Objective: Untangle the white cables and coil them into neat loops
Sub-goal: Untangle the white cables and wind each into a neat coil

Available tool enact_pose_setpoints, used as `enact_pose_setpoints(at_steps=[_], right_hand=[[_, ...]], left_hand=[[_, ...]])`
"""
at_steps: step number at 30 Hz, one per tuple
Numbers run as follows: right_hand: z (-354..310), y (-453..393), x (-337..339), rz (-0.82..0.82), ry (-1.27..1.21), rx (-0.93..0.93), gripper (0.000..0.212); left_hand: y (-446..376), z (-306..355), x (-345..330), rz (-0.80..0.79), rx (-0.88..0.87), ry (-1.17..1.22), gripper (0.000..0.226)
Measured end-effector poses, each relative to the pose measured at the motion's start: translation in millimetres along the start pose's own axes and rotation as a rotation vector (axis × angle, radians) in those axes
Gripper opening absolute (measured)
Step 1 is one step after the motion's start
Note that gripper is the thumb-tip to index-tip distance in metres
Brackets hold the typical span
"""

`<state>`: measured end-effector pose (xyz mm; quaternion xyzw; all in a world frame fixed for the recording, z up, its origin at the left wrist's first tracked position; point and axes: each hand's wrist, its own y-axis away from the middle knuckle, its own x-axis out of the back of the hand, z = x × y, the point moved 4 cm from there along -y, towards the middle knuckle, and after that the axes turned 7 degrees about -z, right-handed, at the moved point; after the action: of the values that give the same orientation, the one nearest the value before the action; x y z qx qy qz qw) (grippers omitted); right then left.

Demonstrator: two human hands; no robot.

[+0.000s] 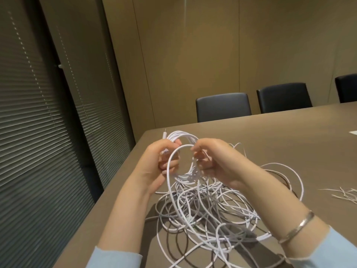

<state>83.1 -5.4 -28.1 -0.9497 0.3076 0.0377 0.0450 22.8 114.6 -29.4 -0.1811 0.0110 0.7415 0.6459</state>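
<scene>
Hand-held coil (182, 151) (tangle (208, 206) beneath)

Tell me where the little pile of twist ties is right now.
In the head view, the twist ties lie on the table at the far right edge, right of the tangled cables.

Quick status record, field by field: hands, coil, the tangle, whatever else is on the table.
left hand: grips the coil's left side
right hand: pinches the coil's right side
coil: several loops, held above the table
tangle: loose white cable heaped on the table, one strand rising into the coil
ties: thin white strips at right
chairs: dark, at far edge
</scene>
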Motion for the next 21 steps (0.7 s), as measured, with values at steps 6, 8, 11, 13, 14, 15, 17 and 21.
enact_pose_setpoints(at_steps=[6,8,11,13,14,15,17,21], right_hand=[[-1,-4,4,0.048,-0.036,0.050,0.013],[2,-5,3,0.032,-0.040,0.026,0.014],[6,-6,-1,0.001,-0.036,0.011,0.010],[7,-7,-4,-0.016,-0.019,0.021,0.009],[7,-7,-5,-0.033,0.004,0.026,0.008],[8,-7,-6,-0.055,0.045,0.030,0.008],[11,-7,-5,-0.103,0.221,0.033,0.010],[16,-5,8,-0.143,0.850,-0.045,0.009]], left_hand=[[1,-2,6,0.000,-0.072,-0.119,0.027],[2,-2,9,0.005,-0.079,-0.139,0.030],[2,-1,9,-0.067,-0.079,-0.140,0.032],[2,-1,10,-0.103,-0.084,-0.108,0.036],[1,0,11,-0.098,-0.091,-0.097,0.037],[0,1,12,-0.078,-0.103,-0.096,0.036],[0,5,16,-0.014,-0.140,-0.072,0.029],[3,19,34,0.126,-0.254,0.133,0.018]])
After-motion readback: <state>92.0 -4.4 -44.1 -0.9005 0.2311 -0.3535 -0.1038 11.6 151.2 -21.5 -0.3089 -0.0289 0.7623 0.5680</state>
